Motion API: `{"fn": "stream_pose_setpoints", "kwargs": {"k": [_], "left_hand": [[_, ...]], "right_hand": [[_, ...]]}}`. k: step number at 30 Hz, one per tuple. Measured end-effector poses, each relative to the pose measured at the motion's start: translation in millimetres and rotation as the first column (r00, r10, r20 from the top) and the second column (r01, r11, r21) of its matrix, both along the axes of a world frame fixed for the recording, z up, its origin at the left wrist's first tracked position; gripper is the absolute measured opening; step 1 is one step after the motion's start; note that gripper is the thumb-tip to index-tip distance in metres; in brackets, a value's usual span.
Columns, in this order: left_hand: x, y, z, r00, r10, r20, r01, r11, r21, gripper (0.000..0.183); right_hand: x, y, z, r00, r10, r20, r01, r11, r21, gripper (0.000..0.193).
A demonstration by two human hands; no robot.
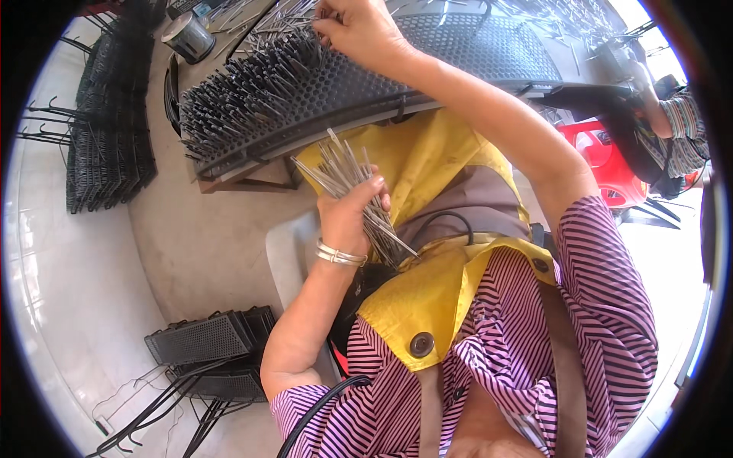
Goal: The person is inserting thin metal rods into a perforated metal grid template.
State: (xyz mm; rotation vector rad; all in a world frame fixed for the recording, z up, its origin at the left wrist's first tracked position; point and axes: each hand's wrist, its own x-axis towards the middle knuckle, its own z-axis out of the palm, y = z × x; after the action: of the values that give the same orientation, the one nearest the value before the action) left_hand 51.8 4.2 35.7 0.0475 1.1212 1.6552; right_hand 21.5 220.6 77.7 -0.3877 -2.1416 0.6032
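Note:
My left hand (350, 217) is closed around a bundle of thin grey metal rods (336, 169), held above the yellow apron (416, 149) on my lap. The rods fan out a little at the top and reach below my palm. My right hand (365, 34) is over a black perforated rack (473, 53), its fingers pinched together. What they hold, if anything, is too small to make out. Many dark-tipped rods (244, 95) stand in the holes on the rack's left part, right up to my right fingertips. The holes to the right of that hand show no rods.
Loose rods (553, 19) lie scattered beyond the rack, beside a metal can (188, 38). Stacked black racks with hooks (114, 130) stand along the left, and more perforated racks (202, 343) sit at lower left. A person's striped sleeve (683, 126) and a red stool (603, 164) are at right.

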Motion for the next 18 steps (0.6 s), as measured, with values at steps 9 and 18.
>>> {"fn": "stream_pose_setpoints", "kwargs": {"k": [9,18], "left_hand": [[1.3,2.8,6.0,0.999,-0.035,0.04,0.036,0.999,-0.022,0.022],[-0.2,3.1,6.9,0.999,-0.034,0.025,0.035,0.998,-0.046,0.02]], "right_hand": [[-18.4,-1.2,8.2,0.922,0.045,0.385,-0.124,0.975,0.184,0.015],[-8.3,-18.7,22.4,0.831,0.103,0.546,-0.282,0.925,0.254,0.018]]}}
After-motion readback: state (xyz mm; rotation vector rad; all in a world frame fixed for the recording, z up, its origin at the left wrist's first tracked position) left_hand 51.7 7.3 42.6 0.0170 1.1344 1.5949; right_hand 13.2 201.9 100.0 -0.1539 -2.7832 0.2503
